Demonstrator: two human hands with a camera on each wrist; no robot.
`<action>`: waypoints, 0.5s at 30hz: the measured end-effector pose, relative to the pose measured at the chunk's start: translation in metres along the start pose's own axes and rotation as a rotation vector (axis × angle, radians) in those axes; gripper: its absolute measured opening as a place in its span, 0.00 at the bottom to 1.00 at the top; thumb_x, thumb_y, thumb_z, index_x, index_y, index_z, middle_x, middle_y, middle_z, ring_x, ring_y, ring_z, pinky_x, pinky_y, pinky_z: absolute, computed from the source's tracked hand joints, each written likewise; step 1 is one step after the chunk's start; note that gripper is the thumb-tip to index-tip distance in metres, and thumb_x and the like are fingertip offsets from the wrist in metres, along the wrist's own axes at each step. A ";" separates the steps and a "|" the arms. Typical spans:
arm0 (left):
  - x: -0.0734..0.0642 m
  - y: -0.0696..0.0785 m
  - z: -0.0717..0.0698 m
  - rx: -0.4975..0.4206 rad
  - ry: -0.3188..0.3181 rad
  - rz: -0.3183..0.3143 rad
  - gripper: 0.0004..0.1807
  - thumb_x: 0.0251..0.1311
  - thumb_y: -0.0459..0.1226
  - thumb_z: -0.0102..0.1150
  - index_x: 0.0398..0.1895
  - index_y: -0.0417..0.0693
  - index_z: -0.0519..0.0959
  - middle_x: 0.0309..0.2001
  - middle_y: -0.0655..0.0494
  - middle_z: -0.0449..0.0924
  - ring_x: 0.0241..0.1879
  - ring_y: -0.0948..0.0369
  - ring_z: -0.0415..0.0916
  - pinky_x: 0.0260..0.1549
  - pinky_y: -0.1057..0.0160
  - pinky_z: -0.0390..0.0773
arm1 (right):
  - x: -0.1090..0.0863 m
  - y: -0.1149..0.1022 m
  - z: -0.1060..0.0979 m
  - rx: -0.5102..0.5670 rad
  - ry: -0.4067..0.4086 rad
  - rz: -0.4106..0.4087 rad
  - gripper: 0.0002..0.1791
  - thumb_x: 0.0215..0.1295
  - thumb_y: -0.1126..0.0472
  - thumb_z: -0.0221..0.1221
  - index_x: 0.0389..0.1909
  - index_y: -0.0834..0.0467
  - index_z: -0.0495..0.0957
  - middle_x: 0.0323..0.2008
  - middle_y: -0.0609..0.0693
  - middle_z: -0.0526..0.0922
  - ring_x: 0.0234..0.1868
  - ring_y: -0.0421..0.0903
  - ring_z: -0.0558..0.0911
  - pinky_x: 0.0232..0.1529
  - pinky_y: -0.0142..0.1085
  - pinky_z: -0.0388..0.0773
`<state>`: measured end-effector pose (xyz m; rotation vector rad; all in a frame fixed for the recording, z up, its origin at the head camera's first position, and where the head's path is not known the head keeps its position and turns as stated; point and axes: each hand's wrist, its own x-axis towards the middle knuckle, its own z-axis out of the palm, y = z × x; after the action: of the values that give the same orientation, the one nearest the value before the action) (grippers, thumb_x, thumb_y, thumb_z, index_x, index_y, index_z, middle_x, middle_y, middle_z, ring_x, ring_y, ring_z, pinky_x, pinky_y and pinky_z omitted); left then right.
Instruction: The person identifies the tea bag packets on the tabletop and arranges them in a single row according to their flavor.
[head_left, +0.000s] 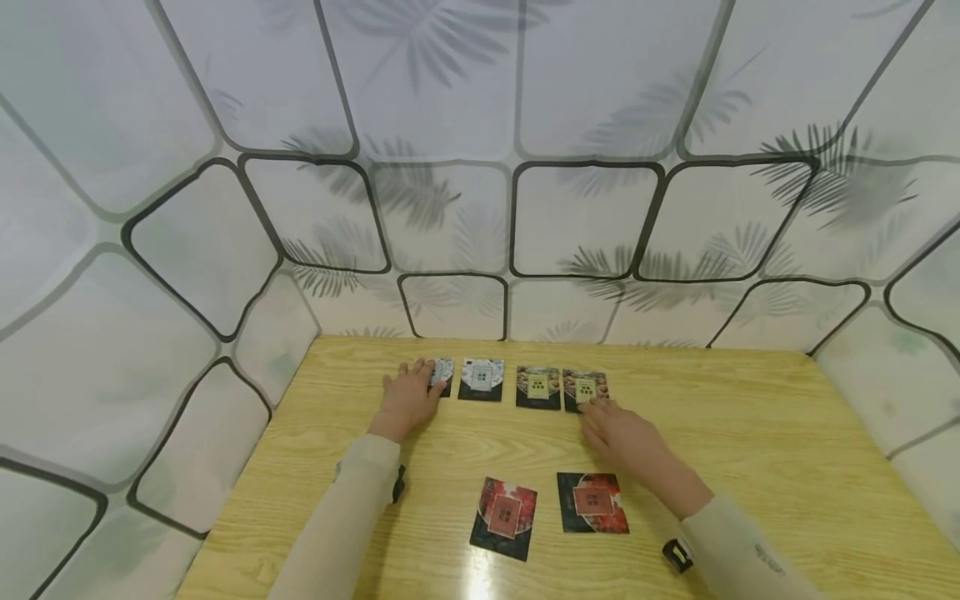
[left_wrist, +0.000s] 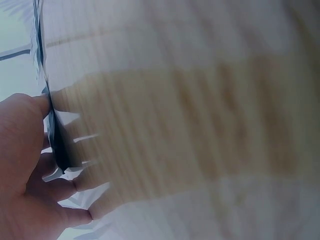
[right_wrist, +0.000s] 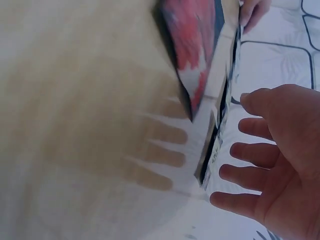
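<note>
Four flat printed packets lie in a row toward the back of the table. My left hand (head_left: 408, 398) rests over the left part of the leftmost pale-topped packet (head_left: 444, 373), fingers spread. In the left wrist view, the thumb of that hand (left_wrist: 25, 165) lies at the edge of this packet (left_wrist: 61, 145), and the other fingertips reach the wood. A matching pale packet (head_left: 482, 380) lies just right of it. My right hand (head_left: 626, 437) has its fingers extended at the lower edge of the rightmost brown packet (head_left: 586, 387); a similar brown packet (head_left: 537, 387) lies alongside.
Two red-and-black packets lie nearer on the wooden table (head_left: 750, 433): one slightly tilted (head_left: 503, 518), the other turned sideways (head_left: 592, 502) below my right hand. A patterned wall covering (head_left: 577, 217) rises at the table's back edge and sides.
</note>
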<state>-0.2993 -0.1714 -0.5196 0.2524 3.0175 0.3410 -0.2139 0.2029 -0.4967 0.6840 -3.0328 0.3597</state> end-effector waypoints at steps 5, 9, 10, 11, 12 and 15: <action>0.000 -0.001 0.001 -0.004 0.001 -0.001 0.35 0.83 0.54 0.43 0.82 0.44 0.62 0.82 0.40 0.59 0.80 0.33 0.56 0.72 0.24 0.59 | -0.028 -0.009 0.004 0.001 0.023 -0.038 0.24 0.78 0.56 0.59 0.67 0.66 0.78 0.66 0.69 0.79 0.66 0.71 0.79 0.63 0.64 0.78; 0.000 -0.001 0.000 -0.003 0.002 0.000 0.35 0.83 0.54 0.43 0.82 0.44 0.62 0.82 0.41 0.59 0.80 0.33 0.56 0.72 0.24 0.58 | -0.045 -0.016 0.003 0.012 0.001 -0.019 0.24 0.78 0.54 0.60 0.68 0.63 0.78 0.66 0.67 0.80 0.67 0.69 0.79 0.65 0.64 0.77; 0.000 -0.001 0.000 -0.003 0.002 -0.001 0.35 0.83 0.54 0.43 0.82 0.44 0.61 0.82 0.41 0.59 0.80 0.33 0.55 0.73 0.24 0.58 | -0.049 -0.018 0.003 0.017 -0.003 -0.012 0.24 0.78 0.53 0.60 0.68 0.62 0.79 0.66 0.67 0.80 0.67 0.69 0.79 0.65 0.64 0.77; 0.000 0.000 0.000 -0.004 0.001 -0.002 0.35 0.83 0.54 0.43 0.82 0.44 0.61 0.82 0.41 0.59 0.80 0.32 0.55 0.73 0.24 0.58 | -0.052 -0.020 0.003 0.020 -0.015 -0.005 0.24 0.79 0.52 0.59 0.68 0.61 0.79 0.66 0.66 0.81 0.67 0.68 0.79 0.65 0.63 0.77; 0.000 0.000 0.000 -0.004 0.002 -0.002 0.35 0.83 0.54 0.43 0.82 0.44 0.62 0.82 0.41 0.59 0.80 0.32 0.55 0.73 0.24 0.58 | -0.056 -0.022 0.003 0.022 -0.028 0.003 0.25 0.79 0.50 0.59 0.68 0.60 0.79 0.66 0.65 0.81 0.67 0.68 0.79 0.66 0.63 0.77; 0.001 0.000 0.000 -0.001 0.002 -0.002 0.35 0.83 0.54 0.43 0.82 0.43 0.62 0.82 0.41 0.60 0.80 0.32 0.56 0.73 0.24 0.58 | -0.065 -0.027 0.004 0.021 -0.046 0.008 0.24 0.79 0.48 0.58 0.67 0.58 0.79 0.66 0.64 0.81 0.67 0.66 0.80 0.66 0.62 0.77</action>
<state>-0.2998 -0.1713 -0.5194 0.2489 3.0193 0.3421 -0.1437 0.2055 -0.4990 0.6905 -3.0805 0.3813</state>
